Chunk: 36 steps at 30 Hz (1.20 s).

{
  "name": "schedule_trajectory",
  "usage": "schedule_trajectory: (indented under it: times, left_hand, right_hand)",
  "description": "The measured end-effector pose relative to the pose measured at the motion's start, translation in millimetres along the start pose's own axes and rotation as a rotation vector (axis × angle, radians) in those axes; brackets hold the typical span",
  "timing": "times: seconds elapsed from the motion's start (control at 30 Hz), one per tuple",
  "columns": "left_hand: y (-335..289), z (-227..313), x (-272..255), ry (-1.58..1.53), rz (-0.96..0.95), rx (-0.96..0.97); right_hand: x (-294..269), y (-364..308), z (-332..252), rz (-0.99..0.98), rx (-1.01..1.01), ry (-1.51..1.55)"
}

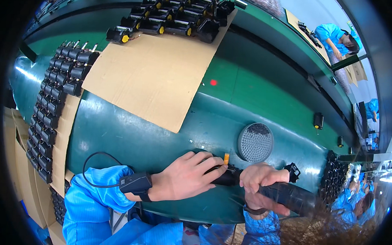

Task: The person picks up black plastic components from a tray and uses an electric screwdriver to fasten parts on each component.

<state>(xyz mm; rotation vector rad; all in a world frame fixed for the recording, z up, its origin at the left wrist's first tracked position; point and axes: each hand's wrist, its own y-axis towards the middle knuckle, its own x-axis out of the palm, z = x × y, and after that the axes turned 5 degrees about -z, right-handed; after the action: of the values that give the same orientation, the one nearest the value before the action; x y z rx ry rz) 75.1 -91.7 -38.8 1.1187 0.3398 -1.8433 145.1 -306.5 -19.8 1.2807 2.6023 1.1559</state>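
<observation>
A factory assembly line: a long green conveyor bench (257, 94), rows of identical black parts (47, 113), and blue-smocked workers (337, 36).

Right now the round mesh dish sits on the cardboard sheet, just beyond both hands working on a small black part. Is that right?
Not quite. In the head view the round mesh dish sits on the bare green table, apart from the cardboard sheet. It is just beyond both hands.
</observation>
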Motion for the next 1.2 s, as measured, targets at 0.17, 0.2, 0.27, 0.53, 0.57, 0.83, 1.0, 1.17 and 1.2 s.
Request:
schedule_trajectory:
  times: [0.17,0.2,0.27,0.53,0.57,0.83,1.0,1.17,1.2]
  left_hand:
    - [-1.1,-1.1,-7.5,-0.038,-0.021,0.015]
    - [-1.2,-1.9,-7.4,-0.057,-0.022,0.015]
    - [-1.0,-3.9,-7.1,-0.074,-0.024,0.022]
    - [4.0,1.7,2.2,-0.150,0.021,0.030]
    - [4.0,3.4,1.5,-0.149,0.023,0.041]
    - [9.7,1.1,-1.9,-0.099,-0.001,0.017]
    - [7.9,1.7,-2.5,-0.107,0.001,0.018]
    - [6.5,-0.9,-2.8,-0.102,-0.015,0.036]
    - [6.3,-0.5,-3.0,-0.101,-0.013,0.035]
  right_hand:
    - [-2.2,4.7,-2.3,-0.115,0.002,-0.044]
    - [-1.1,2.5,-5.4,-0.060,0.027,-0.036]
    - [1.3,3.7,-15.5,0.072,0.018,0.020]
    - [-38.9,16.0,-18.8,0.315,-0.073,-0.156]
    - [-39.8,15.8,-17.3,0.315,-0.080,-0.164]
    - [-41.6,12.6,-3.5,0.336,0.012,-0.112]
    - [-38.6,10.4,-1.7,0.339,0.036,-0.097]
    - [-36.5,9.7,-0.7,0.346,0.073,-0.140]
    - [-36.7,9.1,0.0,0.345,0.073,-0.139]
